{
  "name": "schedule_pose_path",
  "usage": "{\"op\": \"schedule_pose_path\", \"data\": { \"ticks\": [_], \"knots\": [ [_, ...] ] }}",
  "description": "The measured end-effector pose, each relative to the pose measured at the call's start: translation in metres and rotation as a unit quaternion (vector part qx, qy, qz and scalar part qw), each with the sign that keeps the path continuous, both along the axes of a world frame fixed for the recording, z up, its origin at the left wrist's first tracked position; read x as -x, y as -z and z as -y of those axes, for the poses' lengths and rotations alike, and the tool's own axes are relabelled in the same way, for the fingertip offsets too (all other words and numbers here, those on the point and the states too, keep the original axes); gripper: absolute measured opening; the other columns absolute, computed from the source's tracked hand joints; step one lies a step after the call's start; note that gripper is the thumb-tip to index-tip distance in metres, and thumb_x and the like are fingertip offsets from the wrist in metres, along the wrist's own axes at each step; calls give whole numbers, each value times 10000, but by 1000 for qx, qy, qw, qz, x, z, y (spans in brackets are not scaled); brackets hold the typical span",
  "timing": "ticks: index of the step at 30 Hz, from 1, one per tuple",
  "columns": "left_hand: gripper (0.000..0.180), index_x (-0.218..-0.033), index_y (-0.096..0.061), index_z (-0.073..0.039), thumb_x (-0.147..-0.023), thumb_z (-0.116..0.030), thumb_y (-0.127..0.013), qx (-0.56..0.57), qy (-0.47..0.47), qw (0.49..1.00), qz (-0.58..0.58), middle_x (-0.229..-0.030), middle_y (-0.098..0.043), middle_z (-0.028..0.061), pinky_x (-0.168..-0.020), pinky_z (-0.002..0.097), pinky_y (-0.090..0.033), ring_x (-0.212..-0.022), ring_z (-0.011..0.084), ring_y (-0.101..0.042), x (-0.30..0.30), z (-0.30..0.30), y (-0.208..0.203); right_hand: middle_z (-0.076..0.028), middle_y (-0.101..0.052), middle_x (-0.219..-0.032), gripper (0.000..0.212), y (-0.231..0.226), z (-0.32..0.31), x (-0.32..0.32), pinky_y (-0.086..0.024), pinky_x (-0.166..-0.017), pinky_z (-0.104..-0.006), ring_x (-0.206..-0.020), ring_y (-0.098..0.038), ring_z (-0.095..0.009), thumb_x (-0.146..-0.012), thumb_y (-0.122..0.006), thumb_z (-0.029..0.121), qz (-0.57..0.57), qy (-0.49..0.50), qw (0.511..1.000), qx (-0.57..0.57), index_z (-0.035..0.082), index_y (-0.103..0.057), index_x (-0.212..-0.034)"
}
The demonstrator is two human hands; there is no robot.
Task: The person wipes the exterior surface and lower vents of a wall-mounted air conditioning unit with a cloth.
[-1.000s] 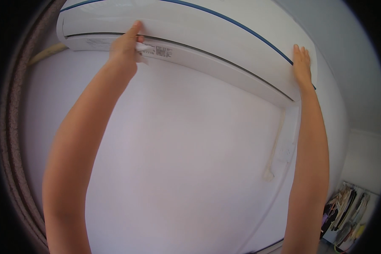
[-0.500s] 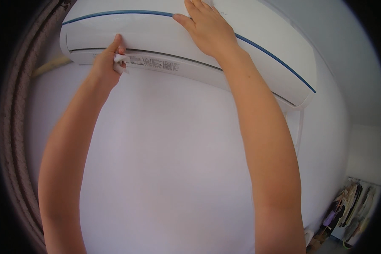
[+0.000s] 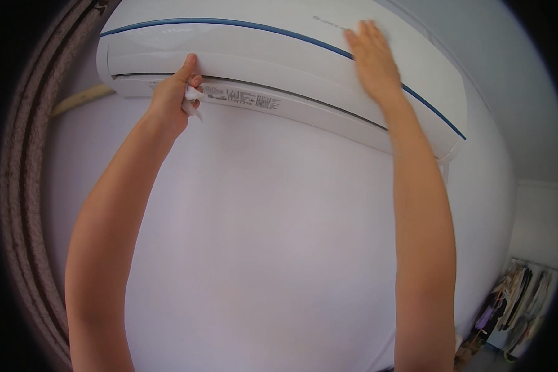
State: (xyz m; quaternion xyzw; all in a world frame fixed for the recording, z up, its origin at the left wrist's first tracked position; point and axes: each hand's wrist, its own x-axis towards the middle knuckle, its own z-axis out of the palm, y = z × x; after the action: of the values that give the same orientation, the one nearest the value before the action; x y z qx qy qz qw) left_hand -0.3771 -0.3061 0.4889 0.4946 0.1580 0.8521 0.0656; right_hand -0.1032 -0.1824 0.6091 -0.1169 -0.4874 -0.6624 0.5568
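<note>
A white wall-mounted air conditioner [image 3: 273, 62] spans the top of the view, with a curved blue strip [image 3: 229, 23] along its front. My left hand [image 3: 169, 98] is at its lower left edge, thumb up against the lower front panel. The fingers are curled around a crumpled white tissue [image 3: 192, 104], whose loose end hangs below them. Farther right, my right hand [image 3: 376, 65] lies over the blue strip and the upper front panel. Its fingers are stretched out, slightly blurred, and nothing shows in them; its palm side is hidden.
Beneath the unit is a pale wall [image 3: 260, 235]. A wrapped beige pipe [image 3: 84, 99] leaves its left end, near a brownish curtain [image 3: 28, 180] at the far left. Clothes [image 3: 518, 301] hang on a rack at the lower right.
My right hand has slid to the right along the air conditioner's front, uncovering the faint marking on the panel. The left hand keeps its hold on the tissue, and the view has shifted slightly.
</note>
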Motion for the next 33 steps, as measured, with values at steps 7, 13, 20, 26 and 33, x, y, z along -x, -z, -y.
{"op": "schedule_pose_path", "data": {
  "ticks": [7, 13, 20, 26, 33],
  "knots": [
    [294, -737, -486, -171, -881, -407, -584, -11, 11, 1000, 23, -571, -443, -67, -486, 228, -303, -537, 59, -416, 1, -3, 0, -156, -373, -1397, 537, 33, 1, 12, -251, -1081, -372, -1306, -326, -288, -948, -378, 403, 133, -213, 967, 45, 22, -404, -1325],
    [301, -729, -478, -169, -882, -406, -581, -2, -7, 999, 35, -569, -442, -66, -487, 230, -301, -537, 66, -413, 0, -3, -2, -146, -326, -1430, 520, 14, -35, -56, -240, -1085, -351, -1335, -277, -262, -961, -325, 392, 9, -279, 952, 129, 37, -406, -1332],
    [314, -718, -473, -171, -878, -418, -582, 0, -22, 1000, -4, -557, -441, -65, -490, 238, -304, -538, 70, -422, -3, -4, -3, -164, -414, -1363, 375, 7, 2, -5, -250, -1082, -393, -1304, -327, -313, -950, -322, 201, 46, -162, 985, 24, 86, -492, -1263],
    [318, -715, -479, -171, -870, -425, -591, 8, -39, 999, 22, -560, -453, -61, -500, 237, -302, -543, 75, -439, 1, -1, 0, -201, -277, -1438, 592, 39, 57, 76, -173, -1119, -358, -1358, -217, -294, -967, -312, 417, 149, -200, 963, 101, -29, -336, -1355],
    [318, -714, -487, -166, -879, -422, -579, 16, -28, 999, 3, -558, -458, -56, -527, 250, -307, -549, 82, -443, -11, -1, -5, -158, -415, -1365, 384, -25, 13, 11, -242, -1090, -392, -1305, -325, -312, -944, -308, 164, 115, -194, 974, 15, 77, -477, -1278]
  ]
}}
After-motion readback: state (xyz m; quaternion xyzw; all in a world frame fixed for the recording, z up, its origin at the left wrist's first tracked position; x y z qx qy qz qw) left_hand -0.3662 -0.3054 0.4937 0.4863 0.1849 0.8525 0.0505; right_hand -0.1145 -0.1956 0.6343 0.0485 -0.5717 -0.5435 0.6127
